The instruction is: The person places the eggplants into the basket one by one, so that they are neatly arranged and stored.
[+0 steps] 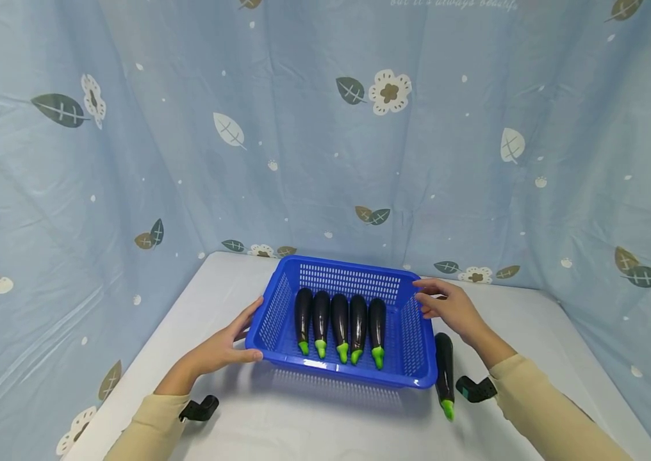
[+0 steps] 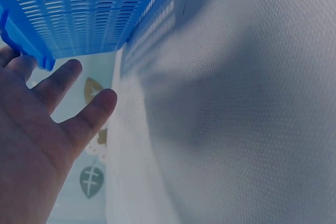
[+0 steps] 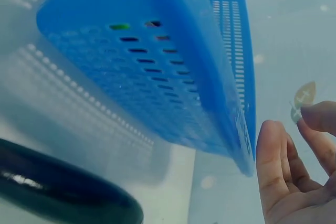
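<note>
A blue plastic basket (image 1: pixel 331 374) with slotted walls holds several dark eggplants (image 1: pixel 339 320) lying side by side, their green stem ends toward the front. My left hand (image 1: pixel 216 351) grips its left front corner, thumb along the front rim and fingers by the left wall. In the left wrist view, two fingers of the left hand (image 2: pixel 37 114) stand out straight below the basket wall (image 2: pixel 79 19). My right hand (image 1: pixel 446 307) is at the right back corner, fingers loosely bent around nothing. The right wrist view shows the right hand (image 3: pixel 299 182) just beside the rim (image 3: pixel 231 124).
One more eggplant (image 1: pixel 444 368) lies on the white tablecloth (image 1: pixel 302 429), right of the basket. Black wrist cameras (image 1: pixel 198 408) are strapped to both arms. A blue curtain (image 1: pixel 302 160) with leaves and flowers hangs behind and at both sides of the table.
</note>
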A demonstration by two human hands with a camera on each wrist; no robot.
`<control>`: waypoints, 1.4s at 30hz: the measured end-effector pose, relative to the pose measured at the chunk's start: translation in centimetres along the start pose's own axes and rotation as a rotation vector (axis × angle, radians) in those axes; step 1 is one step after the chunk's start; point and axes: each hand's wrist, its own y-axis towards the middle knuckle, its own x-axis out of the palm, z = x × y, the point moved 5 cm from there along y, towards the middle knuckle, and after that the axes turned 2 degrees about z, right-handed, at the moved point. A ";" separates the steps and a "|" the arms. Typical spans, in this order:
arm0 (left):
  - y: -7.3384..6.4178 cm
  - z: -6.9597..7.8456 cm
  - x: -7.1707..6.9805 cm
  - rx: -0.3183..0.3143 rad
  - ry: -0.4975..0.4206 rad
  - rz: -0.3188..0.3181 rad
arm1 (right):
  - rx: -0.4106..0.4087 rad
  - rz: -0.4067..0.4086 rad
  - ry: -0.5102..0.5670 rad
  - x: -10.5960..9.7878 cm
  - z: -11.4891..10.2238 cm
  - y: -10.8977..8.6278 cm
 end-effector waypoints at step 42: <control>0.0 0.1 0.1 0.010 -0.006 -0.007 | 0.298 0.000 -0.149 -1.1 9.1 -5.6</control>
